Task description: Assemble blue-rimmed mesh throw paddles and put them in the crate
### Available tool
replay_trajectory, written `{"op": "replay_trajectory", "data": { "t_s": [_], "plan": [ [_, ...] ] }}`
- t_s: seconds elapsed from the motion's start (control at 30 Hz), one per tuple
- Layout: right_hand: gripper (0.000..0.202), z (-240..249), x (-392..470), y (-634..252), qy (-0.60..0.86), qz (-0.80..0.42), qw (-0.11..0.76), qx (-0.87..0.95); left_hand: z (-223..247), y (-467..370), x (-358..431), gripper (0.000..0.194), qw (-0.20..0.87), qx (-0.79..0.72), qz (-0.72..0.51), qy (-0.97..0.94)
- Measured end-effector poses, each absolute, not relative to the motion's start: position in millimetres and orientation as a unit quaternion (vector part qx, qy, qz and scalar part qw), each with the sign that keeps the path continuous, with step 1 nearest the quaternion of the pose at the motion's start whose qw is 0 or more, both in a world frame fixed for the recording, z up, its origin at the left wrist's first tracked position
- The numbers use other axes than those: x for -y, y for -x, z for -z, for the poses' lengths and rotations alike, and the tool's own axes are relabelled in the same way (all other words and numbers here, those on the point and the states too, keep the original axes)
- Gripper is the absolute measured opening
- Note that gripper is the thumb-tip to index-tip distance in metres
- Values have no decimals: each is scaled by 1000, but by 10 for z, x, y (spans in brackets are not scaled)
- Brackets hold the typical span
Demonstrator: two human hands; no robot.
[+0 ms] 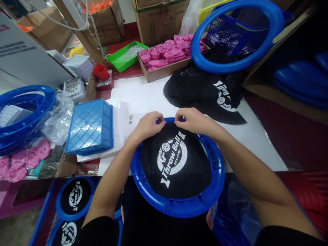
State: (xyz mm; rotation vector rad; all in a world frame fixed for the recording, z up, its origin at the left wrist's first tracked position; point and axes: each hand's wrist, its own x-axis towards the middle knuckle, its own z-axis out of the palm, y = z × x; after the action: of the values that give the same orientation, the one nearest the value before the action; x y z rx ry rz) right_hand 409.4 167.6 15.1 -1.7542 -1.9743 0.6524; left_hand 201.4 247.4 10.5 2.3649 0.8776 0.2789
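Note:
A blue plastic ring rests partly over the table's front edge, close to my body. Across its opening lies a round piece of black mesh printed "Throw Ball" in white. At the far rim, my left hand pinches the mesh edge with closed fingers. Just to its right, my right hand pinches the same edge, a small gap between the two. More black mesh pieces lie in a pile beyond my right hand. Small metal pieces sit on the white surface left of my left hand.
An upturned blue basket stands at left, near stacked blue rings. Behind are a green tray, a carton of pink pieces and a large blue ring. Finished-looking mesh discs lie below the table at left.

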Motion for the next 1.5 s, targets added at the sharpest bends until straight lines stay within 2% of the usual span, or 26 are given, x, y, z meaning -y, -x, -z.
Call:
{"op": "replay_trajectory", "data": {
  "t_s": [0.3,0.57,0.67,0.8,1.13,1.27,1.4,1.5],
  "plan": [
    [11,-103,-1647,-4063,655,-190,205,702,-122,-2032,-2474,9,284,-349,-90,-889],
    [20,-255,-1628,-4341,595,-336,195,704,-150,-1912,-2504,16,307,-215,-135,-917],
    [27,-297,-1577,-4430,560,-350,173,731,-146,-1930,-2484,22,260,-162,-98,-947],
    [39,-270,-1544,-4474,531,-325,150,768,-222,-1933,-2434,24,223,-200,-30,-954],
    [18,-204,-1552,-4013,610,-145,147,765,-508,-1594,-2504,36,230,-327,100,-911],
    [11,-321,-1449,-4153,571,-205,133,784,-432,-1697,-2456,19,193,-270,-8,-943],
    [9,-320,-1369,-4341,525,-265,84,805,-297,-1883,-2345,20,193,-163,-55,-966],
    [11,-264,-1345,-4326,531,-225,72,814,-224,-1937,-2286,25,160,-152,-25,-975]
  ]
}}
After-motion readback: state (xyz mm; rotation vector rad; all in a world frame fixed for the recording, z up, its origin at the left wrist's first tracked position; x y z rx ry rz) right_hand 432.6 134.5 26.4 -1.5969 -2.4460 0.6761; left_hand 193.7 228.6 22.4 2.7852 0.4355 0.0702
